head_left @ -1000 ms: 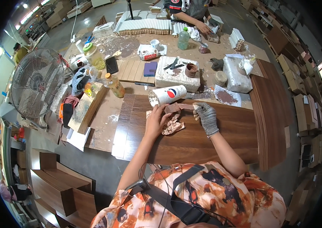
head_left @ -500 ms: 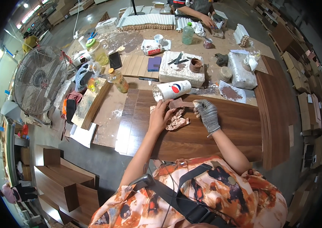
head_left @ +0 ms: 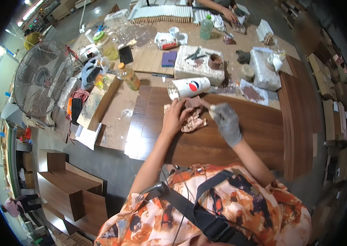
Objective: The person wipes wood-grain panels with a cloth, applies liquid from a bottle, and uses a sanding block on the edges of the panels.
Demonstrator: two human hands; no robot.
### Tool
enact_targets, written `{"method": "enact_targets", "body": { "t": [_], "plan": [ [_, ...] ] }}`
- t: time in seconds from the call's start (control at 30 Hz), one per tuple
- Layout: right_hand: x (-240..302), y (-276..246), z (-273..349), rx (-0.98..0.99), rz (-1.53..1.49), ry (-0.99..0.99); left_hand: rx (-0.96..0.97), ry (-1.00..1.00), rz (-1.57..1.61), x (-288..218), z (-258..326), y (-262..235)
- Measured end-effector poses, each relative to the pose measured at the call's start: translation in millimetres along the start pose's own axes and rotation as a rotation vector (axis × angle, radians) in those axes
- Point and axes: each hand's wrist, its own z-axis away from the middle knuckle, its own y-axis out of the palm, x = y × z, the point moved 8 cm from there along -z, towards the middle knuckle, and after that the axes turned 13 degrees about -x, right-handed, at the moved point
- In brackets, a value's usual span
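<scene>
From the head camera, both hands meet over a dark brown wooden panel [head_left: 231,135] that lies flat on the bench [head_left: 118,117]. The left hand [head_left: 174,117] is bare and rests palm down, fingers spread loosely, on a crumpled brownish rag [head_left: 194,121] that sits on the panel. The right hand [head_left: 224,119] wears a grey work glove and is closed around a small scraper-like tool [head_left: 196,102], whose brown head points toward the left hand's fingertips, just above the rag. Whether the tool's head touches the panel cannot be told.

Just beyond the two hands a white can [head_left: 188,87] lies on its side, its open mouth turned to the person's left. Further beyond the right hand stands a white foam block [head_left: 199,67] with small tools and a brown cup on it. To the left of the left hand, well apart, a bottle of yellowish liquid [head_left: 129,77] stands on the bench, and farther left a large metal fan [head_left: 42,78] stands on the floor. At the bench's far end another person's hand [head_left: 230,16] works near stacked white rods [head_left: 163,13].
</scene>
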Motion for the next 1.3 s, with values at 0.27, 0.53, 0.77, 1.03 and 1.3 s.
{"method": "enact_targets", "body": {
  "t": [0.27, 0.53, 0.77, 1.03, 1.3],
  "plan": [
    [-10, 10, 29, 0.035, -0.002, -0.014, 0.018, -0.011, 0.003, 7, 1, 2],
    [-2, 0, 22, 0.027, 0.055, 0.000, -0.037, 0.080, -0.006, 9, 8, 4],
    [4, -1, -4, -0.034, 0.040, 0.055, -0.042, 0.041, 0.022, 4, 5, -3],
    [-5, 3, 21, 0.016, 0.002, 0.098, -0.011, 0.015, 0.005, 8, 1, -4],
    [-13, -9, 30, -0.032, -0.070, 0.200, -0.012, 0.022, 0.011, 2, 0, -3]
  ]
}}
